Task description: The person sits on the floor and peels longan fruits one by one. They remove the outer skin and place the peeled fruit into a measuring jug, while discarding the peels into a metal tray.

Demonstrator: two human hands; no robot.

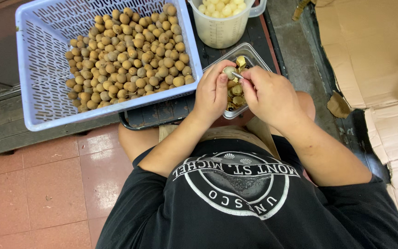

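At the far left lies a red tiled floor (33, 184), and above it a pale blue perforated plastic basket (38, 69) rests on a dark slatted bench (162, 113), its lower right corner reaching over the bench's near edge. A heap of brown, round, unpeeled longan fruits (130, 55) fills the right half of the basket, piled against its right wall. Just right of the basket, the left hand (213, 92) is closed around a single longan (229, 70), pinching it between thumb and fingertips at the top of the hand, above the near left corner of a clear plastic tray (254, 53). The tray sits on the bench between the basket and the bench's right edge and holds a pile of brown peel pieces (236, 90), partly hidden by both hands. The right hand (268, 94) is clenched on a small metal tool (237, 74), whose tip touches the held fruit. Behind the tray, at the bench's far edge, stands a translucent measuring jug (219, 27) filled with pale peeled fruit (219, 8). Farther right, flattened brown cardboard (374, 50) covers the ground.
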